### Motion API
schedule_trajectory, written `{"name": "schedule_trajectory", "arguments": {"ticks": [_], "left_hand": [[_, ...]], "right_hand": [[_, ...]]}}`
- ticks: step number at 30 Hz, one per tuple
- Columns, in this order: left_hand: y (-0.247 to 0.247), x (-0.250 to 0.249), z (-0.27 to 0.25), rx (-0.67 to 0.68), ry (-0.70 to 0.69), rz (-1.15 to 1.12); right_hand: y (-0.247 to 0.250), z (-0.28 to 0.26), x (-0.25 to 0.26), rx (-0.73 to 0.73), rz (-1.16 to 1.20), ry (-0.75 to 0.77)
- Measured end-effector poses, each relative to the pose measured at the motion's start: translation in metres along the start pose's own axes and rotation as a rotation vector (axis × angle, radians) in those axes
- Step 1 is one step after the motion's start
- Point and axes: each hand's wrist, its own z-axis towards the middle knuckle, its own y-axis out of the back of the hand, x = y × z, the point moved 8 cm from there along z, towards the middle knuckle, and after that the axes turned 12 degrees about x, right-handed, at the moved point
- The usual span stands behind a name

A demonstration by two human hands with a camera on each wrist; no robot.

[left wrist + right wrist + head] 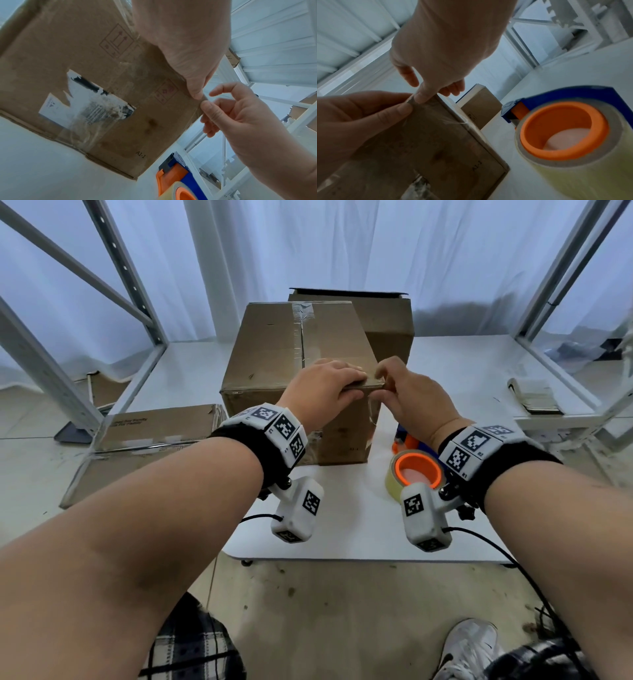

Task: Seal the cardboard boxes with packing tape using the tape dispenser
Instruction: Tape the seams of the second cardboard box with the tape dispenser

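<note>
White table (462,364) holds the box (270,354); beside it lies the dispenser (416,470) (not needed yet). Left hand (322,392) grips its near corner steady; right hand (407,398) pinches tape there.

Both hands (329,392) (411,398) forward — fingers curled

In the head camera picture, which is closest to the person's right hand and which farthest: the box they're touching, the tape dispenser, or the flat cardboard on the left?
1. The box: the right hand touches its near top corner.
2. The tape dispenser: on the table just below the right wrist, beside the box.
3. The flattened cardboard: far left, beyond the box and the left hand.
</note>
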Motion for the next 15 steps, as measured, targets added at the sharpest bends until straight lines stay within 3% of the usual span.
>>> {"name": "schedule_trajectory", "arguments": {"ticks": [4,6,8,12,15], "left_hand": [[0.0,0.0,0.0,-0.006,-0.011,0.021],[-0.002,0.0,0.0,-0.01,-0.012,0.04],[-0.004,0.0,0.0,-0.011,-0.015,0.046],[-0.006,0.001,0.001,-0.026,-0.023,0.064],[-0.005,0.001,0.001,-0.044,-0.029,0.07]], "right_hand": [[-0.009,-0.001,-0.011,-0.029,0.148,0.023],[-0.026,-0.004,-0.016,0.033,0.176,0.009],[-0.044,-0.008,-0.022,0.082,0.142,-0.026],[-0.045,-0.008,-0.028,0.037,-0.028,-0.004],[-0.044,-0.008,-0.026,0.035,0.013,0.011]]}}
